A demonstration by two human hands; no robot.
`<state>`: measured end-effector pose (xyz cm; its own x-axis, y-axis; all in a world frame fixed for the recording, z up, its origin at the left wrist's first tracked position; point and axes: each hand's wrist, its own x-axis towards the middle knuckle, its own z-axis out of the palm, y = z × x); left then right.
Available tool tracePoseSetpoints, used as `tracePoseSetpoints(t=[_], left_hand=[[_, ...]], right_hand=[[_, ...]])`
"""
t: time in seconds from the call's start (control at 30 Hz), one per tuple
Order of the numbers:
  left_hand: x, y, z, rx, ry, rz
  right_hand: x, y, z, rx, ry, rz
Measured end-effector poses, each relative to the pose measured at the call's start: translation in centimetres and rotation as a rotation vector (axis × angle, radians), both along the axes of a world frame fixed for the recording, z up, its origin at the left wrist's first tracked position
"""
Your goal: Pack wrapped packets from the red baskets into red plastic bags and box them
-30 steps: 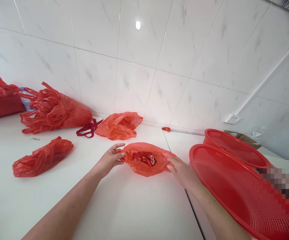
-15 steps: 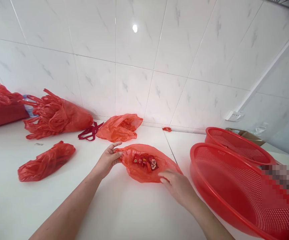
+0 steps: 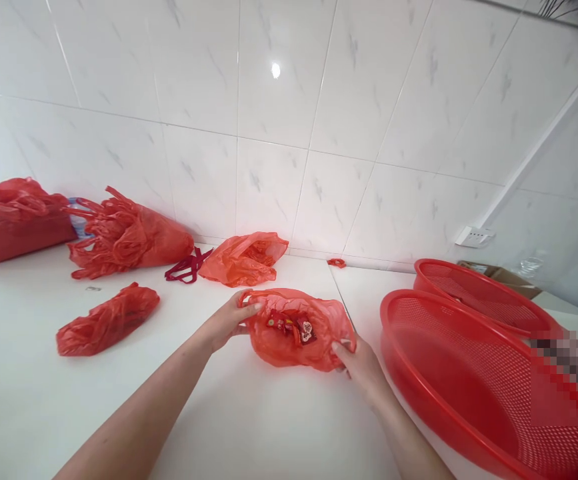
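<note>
A thin red plastic bag (image 3: 276,352) lies on the white table in front of me with its mouth spread wide. Inside it are several small red wrapped packets (image 3: 289,321), one of them dark red with a white printed patch (image 3: 307,331). My left hand (image 3: 231,320) grips the bag's left rim, thumb on the inside and fingers behind the film. On the opposite side my right hand (image 3: 361,363) pinches the right rim between thumb and fingers. The undersides of both grips are partly hidden by the bag.
Two red perforated baskets (image 3: 431,377) stand at the right. A rolled red bag (image 3: 111,320) lies at left. Along the tiled wall are a crumpled red bag (image 3: 243,260), a bundle of red bags (image 3: 143,233), dark red straps (image 3: 186,268) and a red scrap (image 3: 337,263).
My right hand has closed on the bag's right rim and drawn it inward, making the mouth rounder. My left hand has shifted slightly right. The view has turned a little left.
</note>
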<state>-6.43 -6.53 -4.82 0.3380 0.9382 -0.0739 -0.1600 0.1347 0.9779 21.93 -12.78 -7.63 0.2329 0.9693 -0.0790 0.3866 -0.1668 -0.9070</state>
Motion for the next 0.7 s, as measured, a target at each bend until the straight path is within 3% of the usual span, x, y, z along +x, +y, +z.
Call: tracePoseSetpoints(t=[0.07, 0.17, 0.27, 0.33, 0.5, 0.6, 0.7], left_hand=[[0.8, 1.2, 0.9, 0.023, -0.024, 0.109], [1.3, 2.8, 3.1, 0.144, -0.129, 0.243], [1.1, 3.3, 5.5, 0.268, -0.218, 0.253], [0.9, 3.2, 6.5, 0.295, -0.218, 0.248], [0.0, 1.4, 6.5, 0.294, -0.077, 0.221], [-1.6, -0.8, 5.4, 0.254, 0.04, 0.215], [-4.4, -3.2, 3.7, 0.218, 0.044, 0.08]], right_hand=[[-0.1, 1.5, 2.3, 0.052, 0.108, 0.014], [0.0, 2.8, 6.4, 0.313, 0.241, -0.062], [0.4, 2.9, 9.5, 0.479, 0.315, -0.095], [0.5, 2.7, 10.3, 0.502, 0.333, -0.103], [0.6, 1.2, 9.1, 0.451, 0.202, -0.128], [1.0, -0.8, 6.6, 0.409, 0.102, -0.089], [2.0, -2.8, 2.9, 0.423, 0.112, 0.07]])
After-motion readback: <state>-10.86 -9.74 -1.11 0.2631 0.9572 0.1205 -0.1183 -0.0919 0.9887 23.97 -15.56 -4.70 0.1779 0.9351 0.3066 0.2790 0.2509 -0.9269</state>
